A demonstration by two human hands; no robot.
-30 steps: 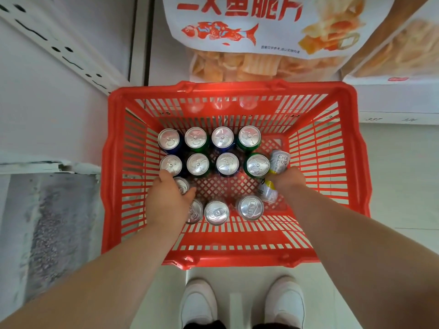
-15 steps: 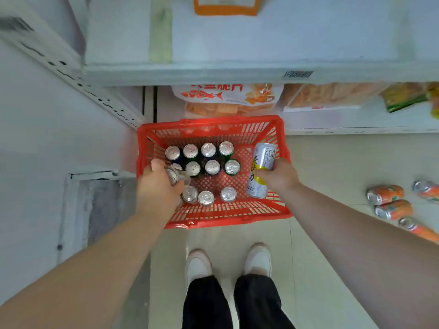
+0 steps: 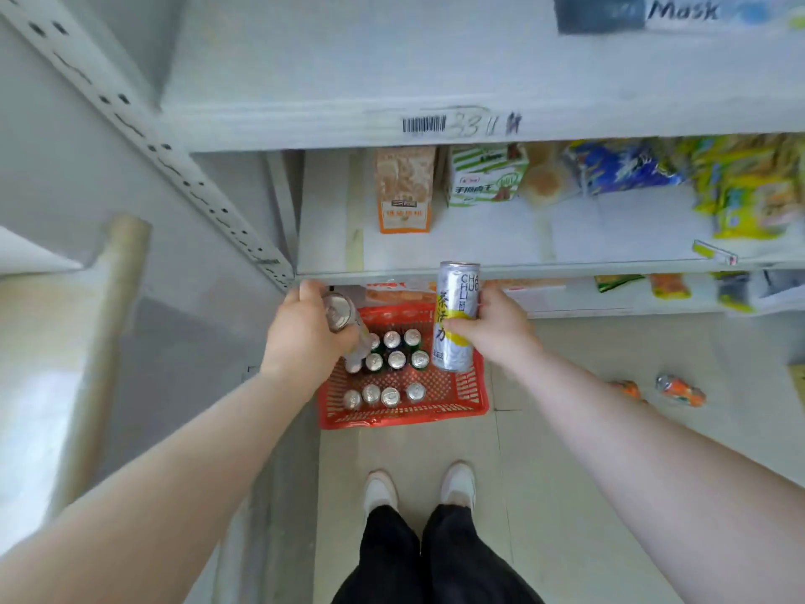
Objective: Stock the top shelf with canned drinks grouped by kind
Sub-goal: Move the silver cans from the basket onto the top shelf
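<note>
Above basket (image 3: 403, 411), right hand (image 3: 494, 331) gripping can (image 3: 455, 316), left hand (image 3: 305, 337) seemingly likewise

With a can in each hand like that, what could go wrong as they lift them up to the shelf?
The left hand grips its can tilted, from the side near the top, so it might slip. With the right hand also full, holding the white and yellow can, neither is free to catch a drop. A dropped can could fall onto the cans left in the red basket below.

Bright, soft light is filling the whole picture.
The top shelf (image 3: 479, 71) is looking blurry, the edges are bending outward, and only faint shadows are lying on the floor (image 3: 566, 451).
</note>
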